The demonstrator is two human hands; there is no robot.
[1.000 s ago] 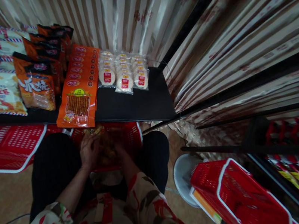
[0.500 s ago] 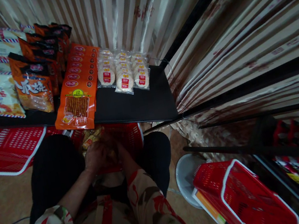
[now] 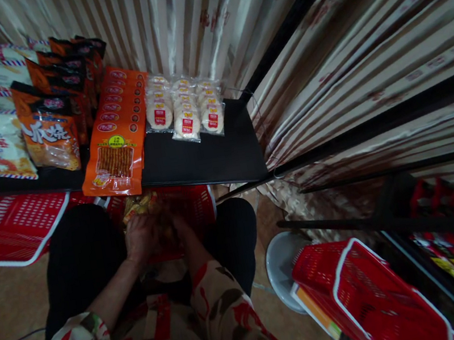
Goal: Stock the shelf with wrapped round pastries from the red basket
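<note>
Biggest worry imo is the orange snack pack (image 3: 116,163) left of centre: its bottom end pokes out past the front edge of the black shelf (image 3: 208,158), just above the hands, so bringing them straight up could bump it off. The golden packets (image 3: 141,203) are in the red basket (image 3: 203,203) at lower centre, partly tucked under that shelf, so they could snag on its edge too. Left hand (image 3: 141,238) is curled over them, right hand (image 3: 181,226) is beside it but dark and blurry; honestly can't tell if either is actually pinching anything. Versus a second ago, the left hand sits a bit lower in the frame and more gold wrapper shows above it, while the shelf stock looks unchanged.
</note>
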